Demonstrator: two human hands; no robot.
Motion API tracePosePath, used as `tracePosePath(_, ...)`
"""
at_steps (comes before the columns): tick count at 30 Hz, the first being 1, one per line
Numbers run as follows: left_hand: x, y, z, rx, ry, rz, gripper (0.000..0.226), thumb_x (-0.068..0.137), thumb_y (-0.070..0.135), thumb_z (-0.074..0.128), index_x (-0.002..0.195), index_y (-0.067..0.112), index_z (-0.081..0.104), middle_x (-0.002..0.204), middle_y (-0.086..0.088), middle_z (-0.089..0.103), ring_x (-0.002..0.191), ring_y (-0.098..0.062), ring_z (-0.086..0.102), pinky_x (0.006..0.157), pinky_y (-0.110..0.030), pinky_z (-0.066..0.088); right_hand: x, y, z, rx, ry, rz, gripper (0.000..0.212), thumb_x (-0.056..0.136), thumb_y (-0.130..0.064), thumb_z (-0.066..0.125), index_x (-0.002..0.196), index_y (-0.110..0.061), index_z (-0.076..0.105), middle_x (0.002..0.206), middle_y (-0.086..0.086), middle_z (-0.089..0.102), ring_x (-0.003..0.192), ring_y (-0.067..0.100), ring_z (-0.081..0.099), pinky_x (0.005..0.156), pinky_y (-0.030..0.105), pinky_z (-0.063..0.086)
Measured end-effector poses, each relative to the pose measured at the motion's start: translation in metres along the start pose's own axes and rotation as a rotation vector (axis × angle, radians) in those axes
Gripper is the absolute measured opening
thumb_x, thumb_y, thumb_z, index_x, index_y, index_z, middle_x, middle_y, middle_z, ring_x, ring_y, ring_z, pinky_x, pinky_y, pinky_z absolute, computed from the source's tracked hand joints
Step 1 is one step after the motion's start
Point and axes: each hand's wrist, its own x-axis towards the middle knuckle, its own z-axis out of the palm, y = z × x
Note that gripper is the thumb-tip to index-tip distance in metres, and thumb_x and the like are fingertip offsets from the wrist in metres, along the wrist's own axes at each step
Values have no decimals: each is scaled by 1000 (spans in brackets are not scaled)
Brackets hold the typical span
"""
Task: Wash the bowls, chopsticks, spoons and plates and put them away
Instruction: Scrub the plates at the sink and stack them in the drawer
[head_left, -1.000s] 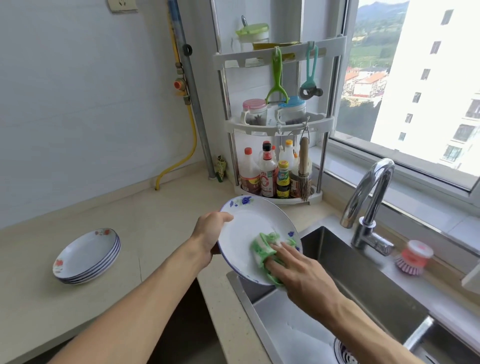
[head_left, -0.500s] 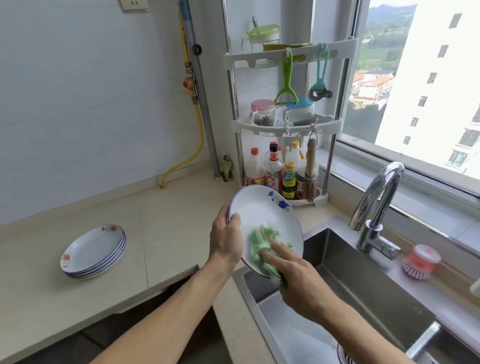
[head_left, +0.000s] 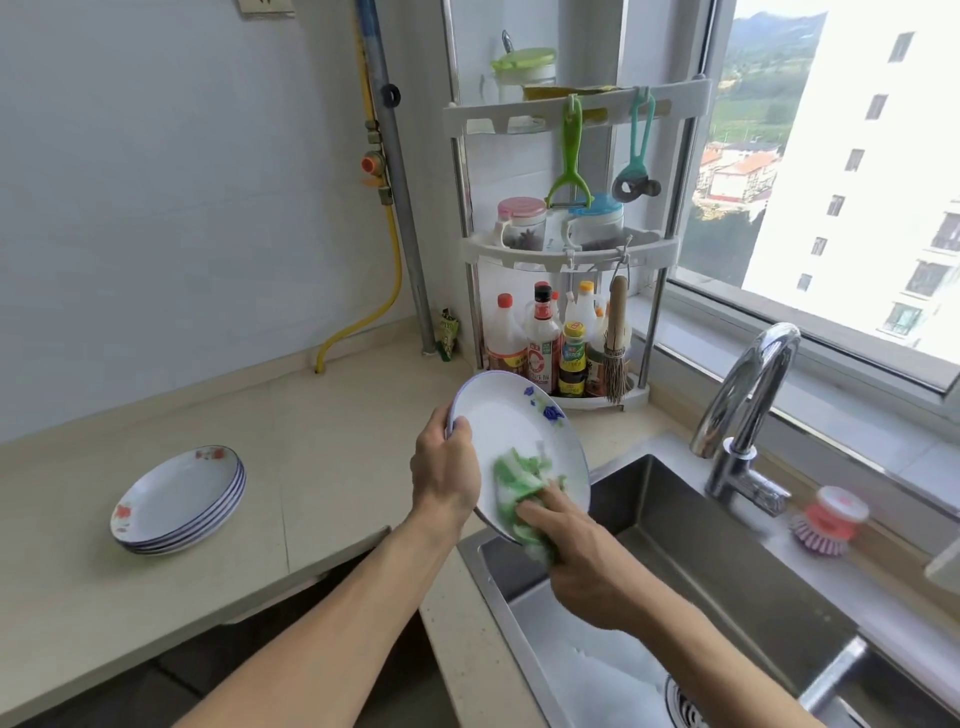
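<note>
A white plate with blue flowers (head_left: 511, 421) is tilted over the left edge of the steel sink (head_left: 691, 561). My left hand (head_left: 447, 470) grips its left rim, thumb on the face. My right hand (head_left: 576, 545) presses a green cloth (head_left: 514, 480) against the plate's lower face, its fingers bent over the cloth. A stack of several white plates with red flowers (head_left: 176, 501) lies on the counter (head_left: 322, 457) at the left.
A chrome tap (head_left: 743, 410) stands behind the sink, with a pink dish brush (head_left: 828, 522) to its right. In the corner a white rack (head_left: 566, 249) holds sauce bottles, jars and hanging tools. Below the counter's front edge is a dark gap.
My left hand has turned the plate steeper, moving the blue flower from the upper left rim to the upper right. My right hand keeps the cloth on the lower face.
</note>
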Motion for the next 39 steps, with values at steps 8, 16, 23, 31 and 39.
tracePosePath(8, 4, -1, -5, -44, -32, -63, 28, 101, 13, 40, 102, 19, 68, 102, -4, 69, 89, -21, 60, 77, -35, 48, -2, 26, -9, -195, 3, 63, 61, 81, -7, 58, 138, -28, 51, 153, -4, 37, 147, 20, 24, 125, 36, 12)
tracePosePath(16, 8, 8, -9, -60, -133, -157, 29, 104, 17, 43, 94, 25, 68, 108, -10, 72, 105, -33, 67, 96, -54, 54, -5, 18, -6, -276, 29, -247, 60, 85, -12, 70, 138, -29, 50, 154, -3, 42, 145, 19, 34, 122, 39, 25)
tracePosePath(23, 12, 21, -22, -60, -298, -324, 44, 77, 29, 61, 116, 10, 65, 111, -19, 72, 94, -36, 70, 59, -35, 56, -13, 28, -6, -414, 151, -263, 43, 76, 2, 75, 113, -14, 59, 121, 9, 61, 112, 32, 63, 76, 42, 61)
tracePosePath(31, -27, -12, 11, -158, 1, -15, 46, 97, 21, 46, 140, 37, 48, 134, 6, 59, 123, -22, 58, 103, -46, 51, 2, -19, 6, -249, 249, -9, 45, 76, -13, 73, 118, -27, 63, 121, -2, 59, 97, 20, 64, 61, 36, 57)
tracePosePath(39, -4, -2, -13, -67, -123, 48, 31, 105, 17, 40, 117, 30, 66, 115, 3, 71, 105, -15, 67, 89, -33, 56, -2, 22, -15, -99, 9, 38, 43, 106, -35, 33, 146, -26, 47, 158, -17, 18, 148, 3, 8, 115, 14, -7)
